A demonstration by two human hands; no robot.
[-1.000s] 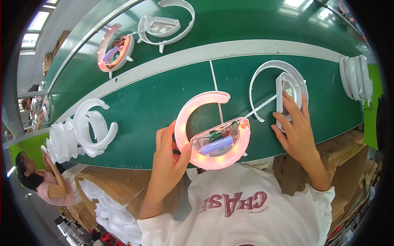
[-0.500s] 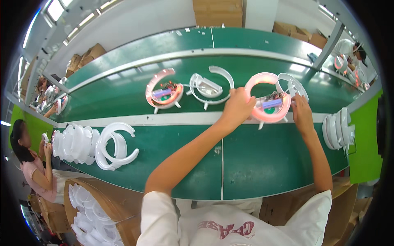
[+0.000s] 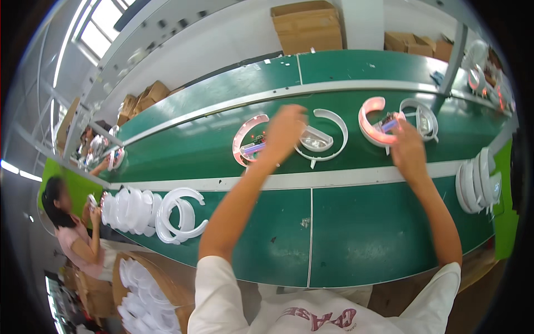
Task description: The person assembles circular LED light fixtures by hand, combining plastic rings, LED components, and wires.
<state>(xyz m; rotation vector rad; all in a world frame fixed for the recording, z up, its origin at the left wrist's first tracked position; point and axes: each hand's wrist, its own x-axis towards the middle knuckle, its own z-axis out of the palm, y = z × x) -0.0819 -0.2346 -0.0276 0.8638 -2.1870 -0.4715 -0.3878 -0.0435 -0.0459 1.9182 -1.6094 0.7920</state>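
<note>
My left hand (image 3: 286,132) is above the green bench, between a red-lit C-shaped lamp housing (image 3: 240,139) on the left and a white C-shaped cover (image 3: 344,131). It hides part of both, and its fingers are smeared by motion. On the right, my right hand (image 3: 409,149) has its fingers on the near right side of a second red-lit lamp housing (image 3: 368,125), which holds wires and a purple-blue part. Just behind that housing lies another white C-shaped cover (image 3: 428,119), partly hidden by it.
White C-shaped covers (image 3: 130,210) are stacked at the near left, and several more (image 3: 473,181) stand at the right end. A pale rail (image 3: 267,177) crosses the bench. A cardboard box (image 3: 175,284) of white parts sits below left. A co-worker (image 3: 78,239) sits at the left.
My left hand has let go of the right lit housing and moved left toward the other one. That right housing now sits farther back on the bench, and my right hand has shifted onto it.
</note>
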